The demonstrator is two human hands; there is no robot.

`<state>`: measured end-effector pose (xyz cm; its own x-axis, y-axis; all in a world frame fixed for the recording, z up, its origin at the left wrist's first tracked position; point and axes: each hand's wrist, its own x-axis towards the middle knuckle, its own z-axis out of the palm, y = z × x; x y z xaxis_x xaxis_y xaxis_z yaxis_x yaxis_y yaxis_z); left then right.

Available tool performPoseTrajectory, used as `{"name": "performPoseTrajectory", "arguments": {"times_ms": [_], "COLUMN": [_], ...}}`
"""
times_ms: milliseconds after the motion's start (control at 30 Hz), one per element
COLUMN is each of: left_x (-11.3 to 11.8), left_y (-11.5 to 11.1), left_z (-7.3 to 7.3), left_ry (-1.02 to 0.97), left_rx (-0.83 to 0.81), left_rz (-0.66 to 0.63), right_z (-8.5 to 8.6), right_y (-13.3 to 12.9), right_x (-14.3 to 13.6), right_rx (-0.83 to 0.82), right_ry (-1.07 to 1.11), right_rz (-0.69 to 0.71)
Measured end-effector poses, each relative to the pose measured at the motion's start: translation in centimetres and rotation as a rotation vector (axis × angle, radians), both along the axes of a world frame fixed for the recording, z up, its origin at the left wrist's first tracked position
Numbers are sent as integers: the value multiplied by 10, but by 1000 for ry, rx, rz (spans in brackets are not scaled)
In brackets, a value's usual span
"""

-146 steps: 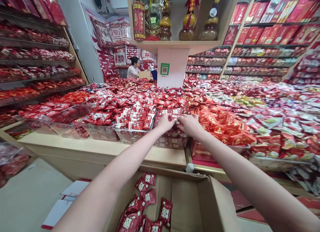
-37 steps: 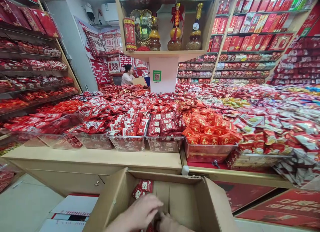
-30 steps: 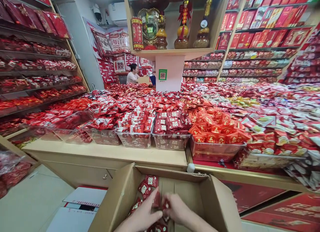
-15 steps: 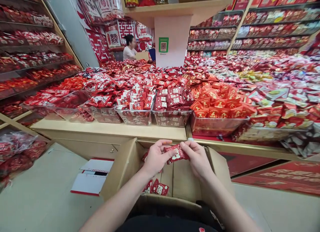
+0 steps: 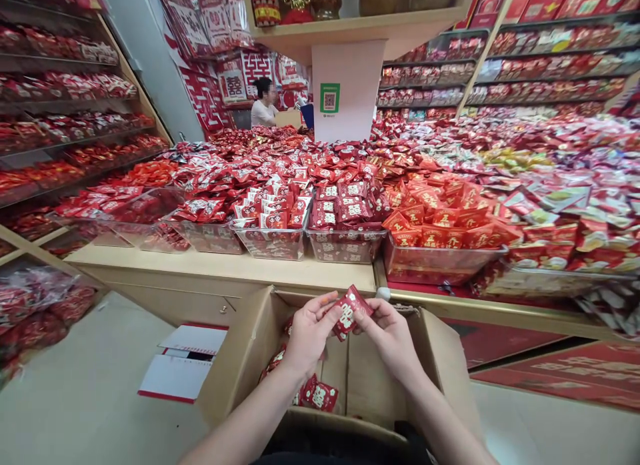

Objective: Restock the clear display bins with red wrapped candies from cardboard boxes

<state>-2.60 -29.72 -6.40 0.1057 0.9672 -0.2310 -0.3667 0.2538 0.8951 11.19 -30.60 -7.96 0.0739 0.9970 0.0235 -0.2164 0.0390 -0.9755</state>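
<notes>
Between my two hands is a small red candy packet (image 5: pixel 352 308) with white printed characters and flowers. My left hand (image 5: pixel 309 335) pinches its left side with thumb and fingers. At the packet's right side, my right hand (image 5: pixel 389 331) grips it, the thumb lying on the printed face. Both hands are above an open cardboard box (image 5: pixel 373 378). Inside the box, toward its left and near side, lie several similar red packets (image 5: pixel 321 394); my left arm partly hides them.
Beyond the box, a counter (image 5: pixel 220 270) bears clear bins, including one of dark red packets (image 5: pixel 346 246) and one of orange packets (image 5: pixel 445 261). White flat boxes (image 5: pixel 173 377) lie on the floor at left. A person (image 5: pixel 263 105) is at the back.
The packet has been turned in my hands, from lying nearly level to standing tilted with its printed face toward me. The view has shifted slightly.
</notes>
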Motion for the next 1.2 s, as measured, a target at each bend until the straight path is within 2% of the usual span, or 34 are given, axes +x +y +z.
{"name": "performPoseTrajectory", "arguments": {"times_ms": [167, 200, 267, 400, 467, 633, 800, 967, 1033, 1133, 1200], "left_x": [-19, -21, -22, -16, -14, -13, -9, -13, -15, -19, -22], "left_y": [-2, -2, -3, -3, -1, 2, 2, 4, 6, 8, 7], "left_z": [3, 4, 4, 2, 2, 7, 9, 10, 8, 3, 1], "left_ry": [147, 173, 204, 159, 92, 4, -11, -23, -5, 85, 168], "left_rx": [92, 119, 143, 92, 47, 7, 61, 16, 62, 164, 250], "left_rz": [-439, -481, -418, -83, -38, -21, 34, -116, -102, -37, -103], "right_z": [-5, -4, -3, -4, -2, 8, 10, 6, 6, 5, 4], "right_y": [-1, -1, -1, 1, 3, 9, 10, 9, 8, 8, 8], "right_x": [10, 10, 7, -4, -6, -2, -5, -4, -3, -3, -3], "right_rx": [-8, -12, -4, 8, -14, -46, -82, -93, -82, -92, -106], "right_ry": [-126, -128, -84, 28, 31, 71, 176, 159, 150, 149, 146], "right_rz": [272, 299, 276, 199, 159, 81, 126, 118, 128, 224, 274]}}
